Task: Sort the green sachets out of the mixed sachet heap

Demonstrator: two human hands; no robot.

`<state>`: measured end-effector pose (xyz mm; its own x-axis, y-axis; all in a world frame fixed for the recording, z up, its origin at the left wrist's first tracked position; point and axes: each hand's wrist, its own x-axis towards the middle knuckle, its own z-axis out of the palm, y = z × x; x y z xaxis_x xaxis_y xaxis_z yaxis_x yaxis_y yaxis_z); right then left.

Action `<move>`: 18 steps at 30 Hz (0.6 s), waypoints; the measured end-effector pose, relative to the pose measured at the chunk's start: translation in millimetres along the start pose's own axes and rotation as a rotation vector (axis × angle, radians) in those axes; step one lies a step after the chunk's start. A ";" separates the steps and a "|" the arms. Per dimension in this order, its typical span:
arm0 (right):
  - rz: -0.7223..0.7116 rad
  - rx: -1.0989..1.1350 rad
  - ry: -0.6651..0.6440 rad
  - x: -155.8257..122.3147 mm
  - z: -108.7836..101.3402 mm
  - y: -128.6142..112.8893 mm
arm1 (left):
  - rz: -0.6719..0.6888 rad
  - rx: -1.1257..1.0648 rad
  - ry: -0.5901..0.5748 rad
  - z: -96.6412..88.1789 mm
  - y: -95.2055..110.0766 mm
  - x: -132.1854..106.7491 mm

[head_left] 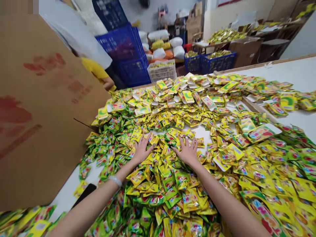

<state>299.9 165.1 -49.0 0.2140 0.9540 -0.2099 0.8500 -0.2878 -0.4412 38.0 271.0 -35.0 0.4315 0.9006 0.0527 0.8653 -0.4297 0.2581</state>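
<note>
Both bare hands rest on a wide heap of small yellow and green packets [165, 177] with printed fruit pictures. My left hand [142, 149] lies palm down with fingers spread, touching packets near the middle of the heap; a pale bangle [115, 180] circles that wrist. To its right, my right hand [188, 150] is also palm down, fingers apart, on packets beside a bare white patch of table [201, 133]. Neither hand grips a packet. Larger flat yellow packs [189, 97] lie along the far side of the heap.
A large cardboard box [49, 115] stands at left, with a person's hand [108, 84] behind it. A dark flat object [85, 194] lies near my left forearm. Blue crates [130, 52], a white crate [161, 70] and sacks [159, 52] stand beyond the table. A wooden strip [259, 110] crosses the right side.
</note>
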 end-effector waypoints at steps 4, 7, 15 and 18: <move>0.025 -0.045 -0.005 4.7 -4.2 -4.3 | 0.029 -0.004 0.000 -9.0 7.9 2.4; 0.025 -0.062 -0.031 7.3 -7.6 -6.6 | -0.006 -0.014 -0.039 -20.3 16.2 3.7; 0.083 -0.079 -0.203 3.9 -24.9 -23.1 | -0.061 -0.014 -0.084 -48.5 28.5 3.5; 0.087 -0.070 -0.305 0.2 -43.3 -34.6 | -0.061 0.000 -0.103 -61.0 28.8 4.4</move>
<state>291.4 178.8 4.0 0.1422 0.8541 -0.5003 0.8681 -0.3505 -0.3515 49.3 266.6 31.5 0.4020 0.9134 -0.0630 0.8907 -0.3742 0.2579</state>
